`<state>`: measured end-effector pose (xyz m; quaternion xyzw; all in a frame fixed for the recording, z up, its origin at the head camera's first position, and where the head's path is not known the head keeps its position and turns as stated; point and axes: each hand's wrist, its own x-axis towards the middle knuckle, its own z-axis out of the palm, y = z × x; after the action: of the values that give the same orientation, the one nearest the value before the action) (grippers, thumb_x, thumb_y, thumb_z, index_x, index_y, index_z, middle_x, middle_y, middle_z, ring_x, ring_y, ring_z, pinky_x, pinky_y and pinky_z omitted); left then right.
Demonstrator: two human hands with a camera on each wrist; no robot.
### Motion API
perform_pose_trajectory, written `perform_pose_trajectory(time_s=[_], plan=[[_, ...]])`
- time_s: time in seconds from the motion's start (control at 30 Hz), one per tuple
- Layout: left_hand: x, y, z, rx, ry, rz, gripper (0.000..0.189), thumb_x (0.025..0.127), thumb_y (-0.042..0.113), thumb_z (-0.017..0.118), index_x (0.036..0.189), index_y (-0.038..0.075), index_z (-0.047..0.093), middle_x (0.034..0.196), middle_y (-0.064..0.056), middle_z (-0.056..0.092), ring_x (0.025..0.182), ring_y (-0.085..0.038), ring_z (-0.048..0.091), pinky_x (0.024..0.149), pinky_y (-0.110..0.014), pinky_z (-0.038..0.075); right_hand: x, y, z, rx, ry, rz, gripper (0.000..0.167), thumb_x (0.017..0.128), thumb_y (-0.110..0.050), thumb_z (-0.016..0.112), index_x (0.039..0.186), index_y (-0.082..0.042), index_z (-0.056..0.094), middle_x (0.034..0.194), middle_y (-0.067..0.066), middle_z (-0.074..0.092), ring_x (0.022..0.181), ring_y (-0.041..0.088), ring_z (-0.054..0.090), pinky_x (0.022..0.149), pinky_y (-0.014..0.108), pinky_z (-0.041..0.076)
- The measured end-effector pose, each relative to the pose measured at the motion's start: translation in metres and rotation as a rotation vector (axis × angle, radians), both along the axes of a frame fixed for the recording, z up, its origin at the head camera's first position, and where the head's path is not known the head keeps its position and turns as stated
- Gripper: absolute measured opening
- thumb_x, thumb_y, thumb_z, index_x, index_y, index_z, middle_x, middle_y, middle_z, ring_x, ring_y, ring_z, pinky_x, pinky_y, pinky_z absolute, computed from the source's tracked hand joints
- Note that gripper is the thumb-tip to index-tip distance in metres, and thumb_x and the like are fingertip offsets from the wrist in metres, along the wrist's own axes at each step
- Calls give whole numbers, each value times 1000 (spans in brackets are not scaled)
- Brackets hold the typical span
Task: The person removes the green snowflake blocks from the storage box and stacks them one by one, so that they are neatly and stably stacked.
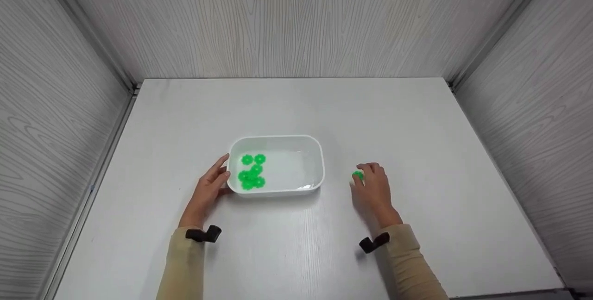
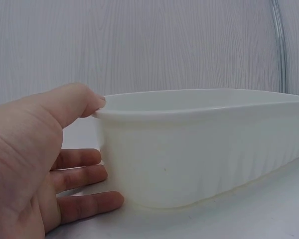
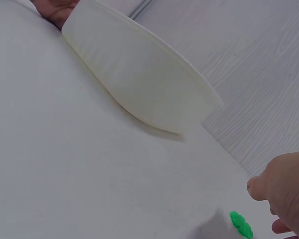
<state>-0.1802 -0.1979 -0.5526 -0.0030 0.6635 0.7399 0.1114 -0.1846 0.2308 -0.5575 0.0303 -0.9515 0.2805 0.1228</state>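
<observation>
A white rectangular plastic container [image 1: 296,189] stands mid-table, with several green flower-shaped pieces [image 1: 258,182] gathered in its left part. At its left end, my left hand [image 1: 209,194] rests its thumb on the rim [image 2: 199,110], the other fingers extended beside the outer wall. To the right of the container, my right hand [image 1: 374,192] is over a single green flower-shaped piece [image 1: 357,175]. In the right wrist view this piece [image 3: 241,225] appears on the table, with a small gap to the thumb [image 3: 259,188]; the other fingers are mostly out of frame.
The white tabletop [image 1: 296,105] is bounded by pale wood-grain panels at the back [image 1: 296,22], left and right. Black wrist cameras [image 1: 204,234] sit on both cuffs of the tan sleeves.
</observation>
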Motion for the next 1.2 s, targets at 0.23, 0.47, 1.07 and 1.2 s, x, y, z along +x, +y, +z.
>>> perform_pose_trajectory(time_s=[0.23,0.47,1.07,1.2], plan=[[-6,-3,-18,-25,69,7,51,95,26,54,143,33,38,133,-18,46,113,-34,50,82,-38,50,-3,-17,7,35,239,115,21,84,-10,68,104,-4,63,100,14,56,92,29,54,78,41,46],[-5,-1,-13,-42,69,12,48,95,25,54,142,28,40,131,-18,47,113,-33,50,82,-39,49,-9,-32,20,37,314,157,23,84,-10,69,105,-5,64,99,11,59,91,26,54,78,39,46],[-2,0,-9,-32,28,26,48,96,20,53,142,28,40,130,-19,46,113,-35,49,84,-41,49,-14,-91,54,19,344,324,25,87,-15,67,109,-6,63,101,9,58,95,23,54,84,34,46],[-6,-2,-19,-47,50,38,47,95,23,55,139,32,42,128,-15,48,113,-31,50,83,-40,49,-17,-103,54,38,364,360,25,86,-15,67,110,-7,63,101,8,58,95,23,54,83,34,46]])
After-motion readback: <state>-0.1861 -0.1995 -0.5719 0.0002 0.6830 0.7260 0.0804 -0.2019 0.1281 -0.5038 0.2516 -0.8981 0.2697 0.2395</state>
